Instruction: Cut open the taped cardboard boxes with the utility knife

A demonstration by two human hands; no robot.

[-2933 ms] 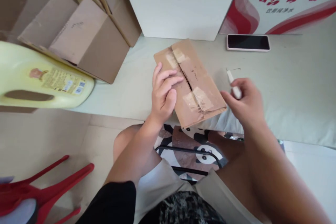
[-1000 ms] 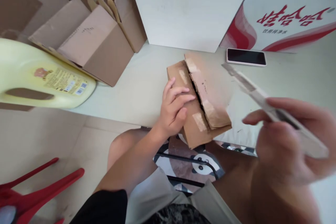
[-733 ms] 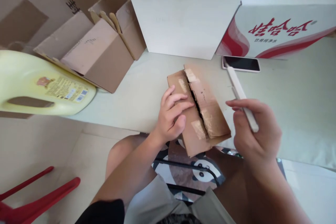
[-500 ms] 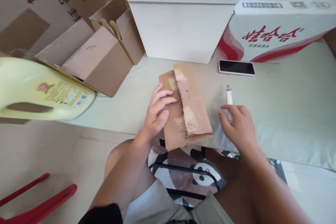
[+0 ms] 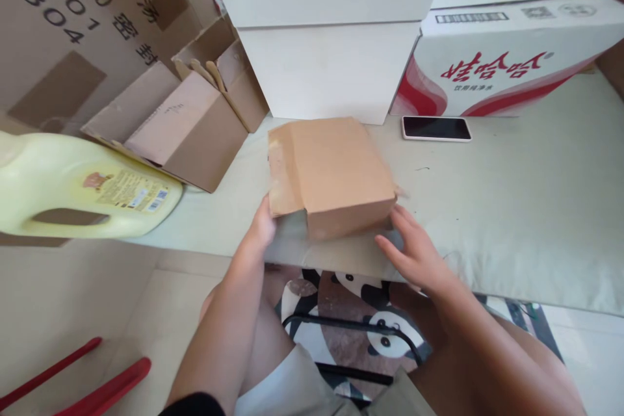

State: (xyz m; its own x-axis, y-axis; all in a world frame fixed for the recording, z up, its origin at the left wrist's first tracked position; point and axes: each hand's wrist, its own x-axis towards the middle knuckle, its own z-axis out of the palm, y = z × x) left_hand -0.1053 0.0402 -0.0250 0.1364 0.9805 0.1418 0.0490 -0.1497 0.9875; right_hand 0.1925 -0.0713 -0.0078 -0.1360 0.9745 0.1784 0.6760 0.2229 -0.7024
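A brown cardboard box point(image 5: 346, 162) sits on the pale green cloth surface in front of me, its plain side up. Its flap point(image 5: 281, 175) sticks out to the left, with a strip of tape on it. My left hand point(image 5: 264, 224) holds the lower corner of that flap, and its fingers are mostly hidden behind the cardboard. At the box's right front corner is my right hand point(image 5: 414, 250), thumb and fingers apart, the fingertips at the cardboard edge. The utility knife is out of sight.
A phone point(image 5: 436, 129) lies behind and to the right, before a white-and-red carton point(image 5: 497, 71). White boxes point(image 5: 326, 71) stand at the back. On the left are open cardboard boxes point(image 5: 205, 143) and a yellow jug point(image 5: 121, 214). The cloth surface point(image 5: 526, 208) ends near my knees.
The box has been turned over from its taped, split side to its plain side, with the flap now at left. My right hand has left the utility knife and come to the box.
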